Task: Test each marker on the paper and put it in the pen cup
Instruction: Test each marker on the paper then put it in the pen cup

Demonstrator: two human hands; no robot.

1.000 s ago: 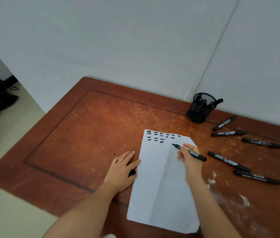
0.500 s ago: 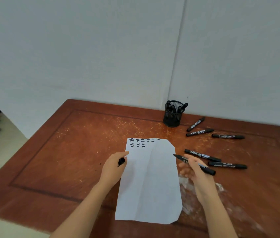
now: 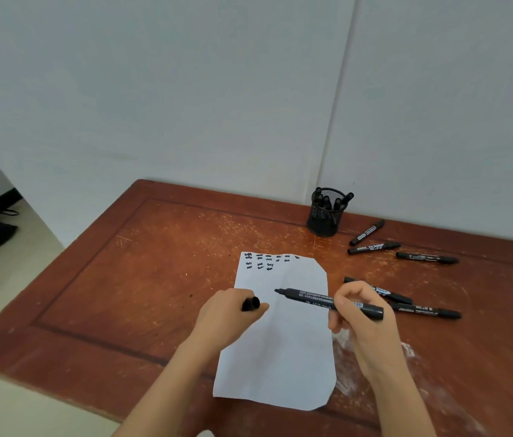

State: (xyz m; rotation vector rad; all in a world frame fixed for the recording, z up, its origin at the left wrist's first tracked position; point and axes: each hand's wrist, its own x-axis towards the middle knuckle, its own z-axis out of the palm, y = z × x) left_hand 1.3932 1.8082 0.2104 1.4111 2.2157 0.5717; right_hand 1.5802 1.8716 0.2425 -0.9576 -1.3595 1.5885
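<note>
Marker (image 3: 327, 302) gripped in right hand (image 3: 360, 316) above paper (image 3: 283, 348); left hand (image 3: 228, 316) pinches cap (image 3: 250, 303).

The right hand (image 3: 360, 313) covered the rear half of the marker (image 3: 308, 297) it held and hid the middle of another marker (image 3: 397, 297) just beyond its knuckles. The left hand (image 3: 227, 316) wrapped most of the cap (image 3: 251, 303). The barrel print was too small to read. Both forearms ran off the bottom edge.

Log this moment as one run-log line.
right hand: holds uncapped black marker over white paper sheet | left hand: grips black marker cap | black mesh pen cup: holds markers | wooden table: five loose black markers
</note>
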